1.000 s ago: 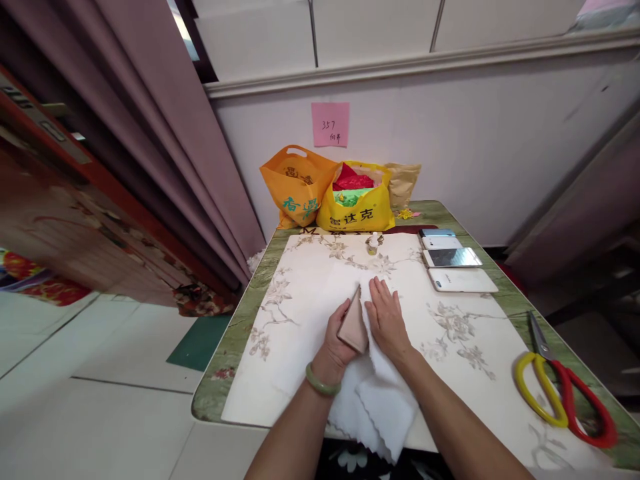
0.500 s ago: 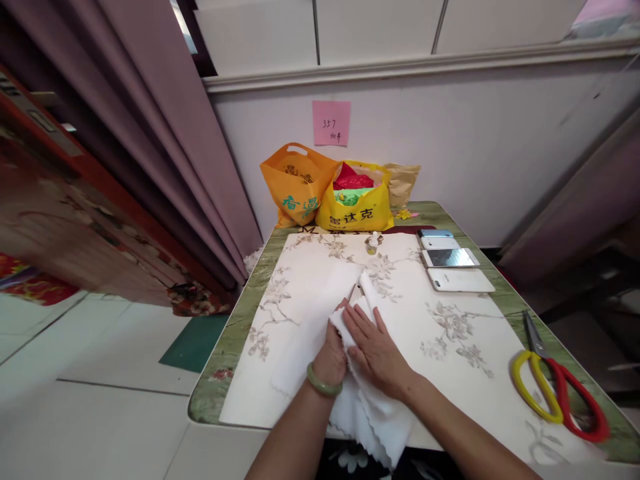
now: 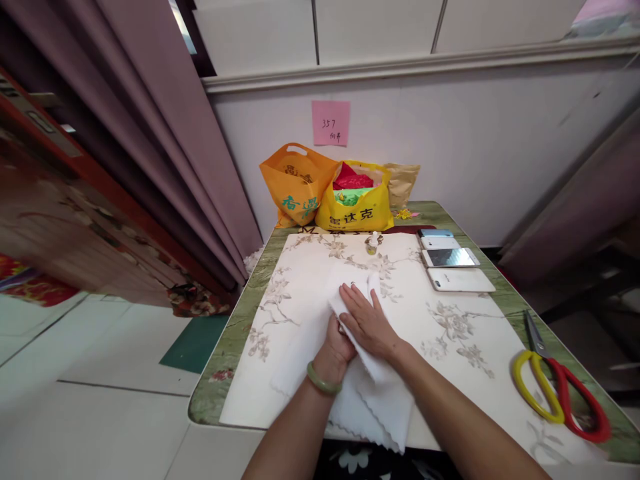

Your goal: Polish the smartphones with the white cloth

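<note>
My left hand (image 3: 331,352), with a green bangle at the wrist, is closed under a white cloth (image 3: 385,400) near the front of the table. It grips a pinkish phone that the cloth now hides. My right hand (image 3: 367,320) lies flat on top of the cloth with its fingers stretched out, pressing it down over my left hand. The cloth's scalloped edge hangs over the table's front edge. All of this rests on a cream flowered mat (image 3: 450,333).
Several phones (image 3: 451,257) lie in a row at the mat's far right. Yellow and red scissors (image 3: 560,393) lie at the right edge. A small bottle (image 3: 373,243), an orange bag (image 3: 299,187) and a yellow bag (image 3: 356,203) stand at the back. A curtain (image 3: 165,133) hangs left.
The pinkish phone, visible upright in my left hand a second ago, is now covered by the cloth. My right hand has slid left and forward over it, lying flat on top.
</note>
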Demonstrator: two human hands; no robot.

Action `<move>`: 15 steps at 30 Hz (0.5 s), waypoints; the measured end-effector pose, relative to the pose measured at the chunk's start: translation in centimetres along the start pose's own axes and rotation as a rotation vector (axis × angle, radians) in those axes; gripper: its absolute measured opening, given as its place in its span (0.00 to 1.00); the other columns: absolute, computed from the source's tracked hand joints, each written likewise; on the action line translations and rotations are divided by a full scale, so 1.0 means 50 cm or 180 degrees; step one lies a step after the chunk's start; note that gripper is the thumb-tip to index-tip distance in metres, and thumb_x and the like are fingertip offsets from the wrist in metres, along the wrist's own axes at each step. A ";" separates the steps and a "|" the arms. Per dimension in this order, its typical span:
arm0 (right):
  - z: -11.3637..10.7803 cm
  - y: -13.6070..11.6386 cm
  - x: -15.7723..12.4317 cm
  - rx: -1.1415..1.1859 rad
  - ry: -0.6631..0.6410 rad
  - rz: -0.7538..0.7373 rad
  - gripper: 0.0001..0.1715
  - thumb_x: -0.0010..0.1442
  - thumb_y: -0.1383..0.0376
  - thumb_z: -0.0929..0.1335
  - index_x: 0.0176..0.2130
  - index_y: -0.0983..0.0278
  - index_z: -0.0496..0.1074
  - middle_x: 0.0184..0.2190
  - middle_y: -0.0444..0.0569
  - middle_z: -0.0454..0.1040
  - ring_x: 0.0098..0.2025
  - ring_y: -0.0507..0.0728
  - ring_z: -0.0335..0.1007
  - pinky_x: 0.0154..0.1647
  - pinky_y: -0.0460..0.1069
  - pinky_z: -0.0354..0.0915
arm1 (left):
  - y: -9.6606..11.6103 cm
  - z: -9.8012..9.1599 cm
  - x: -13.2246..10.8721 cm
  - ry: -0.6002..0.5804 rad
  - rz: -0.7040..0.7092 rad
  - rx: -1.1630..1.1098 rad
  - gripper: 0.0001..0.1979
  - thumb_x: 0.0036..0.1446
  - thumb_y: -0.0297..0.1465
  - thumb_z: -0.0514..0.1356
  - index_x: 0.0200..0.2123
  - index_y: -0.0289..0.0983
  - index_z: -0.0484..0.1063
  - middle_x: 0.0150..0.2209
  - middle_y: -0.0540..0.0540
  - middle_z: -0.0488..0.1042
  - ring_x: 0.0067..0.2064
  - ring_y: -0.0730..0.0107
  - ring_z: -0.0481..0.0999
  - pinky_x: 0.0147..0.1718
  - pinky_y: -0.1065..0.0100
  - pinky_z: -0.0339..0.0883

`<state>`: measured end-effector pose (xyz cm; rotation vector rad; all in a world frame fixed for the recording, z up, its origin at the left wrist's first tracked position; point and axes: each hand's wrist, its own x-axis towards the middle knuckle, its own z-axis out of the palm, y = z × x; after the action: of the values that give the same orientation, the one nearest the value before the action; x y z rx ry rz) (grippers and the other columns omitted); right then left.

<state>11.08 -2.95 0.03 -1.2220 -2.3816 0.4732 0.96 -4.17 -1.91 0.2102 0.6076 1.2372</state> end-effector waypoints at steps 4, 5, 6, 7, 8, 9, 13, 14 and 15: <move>-0.003 0.021 0.025 0.0054 -0.0019 0.0336 0.33 0.69 0.51 0.51 0.68 0.58 0.41 0.69 0.48 0.44 0.70 0.60 0.35 0.66 0.70 0.32 | 0.000 0.008 0.003 -0.0034 -0.0223 -0.0108 0.24 0.52 0.42 0.60 0.51 0.38 0.71 0.44 0.41 0.79 0.55 0.50 0.71 0.55 0.55 0.64; -0.003 0.025 0.029 0.0069 -0.0003 0.0425 0.33 0.69 0.51 0.51 0.68 0.58 0.42 0.69 0.48 0.43 0.70 0.60 0.35 0.65 0.70 0.32 | 0.002 0.010 0.000 -0.0036 -0.0279 -0.0178 0.23 0.53 0.42 0.60 0.50 0.37 0.71 0.44 0.41 0.79 0.55 0.50 0.71 0.55 0.55 0.64; -0.001 0.029 0.032 0.0079 0.0031 0.0511 0.33 0.69 0.51 0.51 0.68 0.59 0.43 0.69 0.49 0.44 0.70 0.61 0.35 0.65 0.70 0.32 | 0.003 0.013 -0.003 -0.0044 -0.0354 -0.0251 0.21 0.53 0.41 0.60 0.49 0.37 0.72 0.44 0.41 0.79 0.55 0.51 0.71 0.55 0.56 0.64; 0.001 0.034 0.033 0.0084 0.0087 0.0596 0.33 0.69 0.51 0.51 0.68 0.60 0.44 0.69 0.50 0.44 0.70 0.61 0.35 0.65 0.71 0.32 | 0.005 0.015 -0.005 -0.0067 -0.0440 -0.0317 0.20 0.54 0.40 0.59 0.48 0.36 0.72 0.44 0.41 0.79 0.55 0.52 0.72 0.55 0.56 0.64; 0.003 0.039 0.032 0.0086 0.0167 0.0686 0.33 0.69 0.51 0.51 0.68 0.61 0.45 0.68 0.51 0.45 0.70 0.62 0.36 0.65 0.71 0.32 | 0.006 0.018 -0.007 -0.0099 -0.0519 -0.0371 0.20 0.55 0.38 0.59 0.48 0.35 0.72 0.44 0.41 0.79 0.54 0.53 0.72 0.55 0.57 0.64; 0.006 0.045 0.030 0.0091 0.0271 0.0785 0.33 0.69 0.52 0.51 0.68 0.61 0.47 0.68 0.52 0.48 0.70 0.62 0.38 0.65 0.71 0.32 | 0.007 0.021 -0.008 -0.0126 -0.0565 -0.0415 0.19 0.56 0.37 0.58 0.49 0.34 0.72 0.44 0.41 0.79 0.54 0.54 0.72 0.55 0.58 0.64; 0.005 0.067 0.002 0.0409 0.0884 0.1121 0.28 0.68 0.53 0.55 0.60 0.61 0.64 0.60 0.54 0.65 0.66 0.63 0.51 0.64 0.72 0.28 | 0.010 0.026 -0.006 -0.0092 -0.0452 -0.0523 0.20 0.58 0.34 0.56 0.52 0.32 0.70 0.43 0.42 0.79 0.51 0.60 0.75 0.54 0.62 0.64; 0.000 0.071 -0.009 0.0621 0.1096 0.1163 0.26 0.68 0.53 0.56 0.57 0.60 0.67 0.58 0.53 0.68 0.65 0.63 0.54 0.64 0.72 0.27 | 0.011 0.025 -0.006 -0.0106 -0.0448 -0.0535 0.21 0.59 0.34 0.56 0.53 0.32 0.69 0.43 0.41 0.79 0.50 0.60 0.76 0.55 0.61 0.64; -0.006 0.076 -0.022 0.0906 0.1360 0.1203 0.26 0.67 0.53 0.57 0.56 0.60 0.69 0.56 0.52 0.70 0.64 0.62 0.56 0.65 0.71 0.28 | 0.012 0.023 -0.006 -0.0153 -0.0478 -0.0544 0.22 0.59 0.35 0.56 0.54 0.33 0.68 0.45 0.40 0.79 0.51 0.59 0.75 0.55 0.59 0.63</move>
<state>14.39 -1.69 -1.75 -1.4683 -1.6723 0.5749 1.04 -4.07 -0.57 0.0502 0.4648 1.1286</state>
